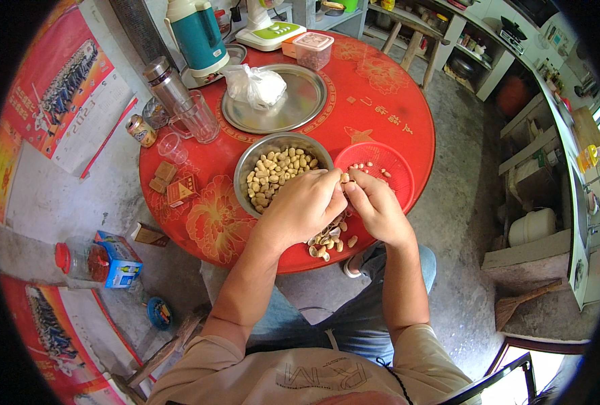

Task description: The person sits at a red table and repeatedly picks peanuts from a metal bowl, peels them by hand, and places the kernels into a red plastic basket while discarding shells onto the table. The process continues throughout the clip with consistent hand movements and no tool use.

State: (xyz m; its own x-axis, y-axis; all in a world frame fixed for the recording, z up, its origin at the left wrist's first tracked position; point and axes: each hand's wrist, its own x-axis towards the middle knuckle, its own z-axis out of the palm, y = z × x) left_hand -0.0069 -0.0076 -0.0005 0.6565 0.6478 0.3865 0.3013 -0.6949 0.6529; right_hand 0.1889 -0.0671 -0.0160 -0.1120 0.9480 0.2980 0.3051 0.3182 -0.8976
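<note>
My left hand (304, 203) and my right hand (379, 206) meet at the fingertips around a peanut in its shell (345, 178), and both grip it. It is over the near left rim of a red plastic strainer basket (405, 177), where a few shelled peanut kernels (385, 172) lie. Partly under my left hand stands a steel bowl (241, 178) full of unshelled peanuts (274, 169). Below my hands, at the table's near edge, is a pile of cracked peanut shells (325, 243), partly hidden by my left hand.
The round red table (219, 212) bears a steel tray (300, 109) with a white plastic bag (257, 87), a teal thermos flask (199, 40), a glass mug (199, 119), a plastic cup (173, 148), a drink can (141, 130) and a small box (182, 191). A wooden stool (416, 38) stands beyond.
</note>
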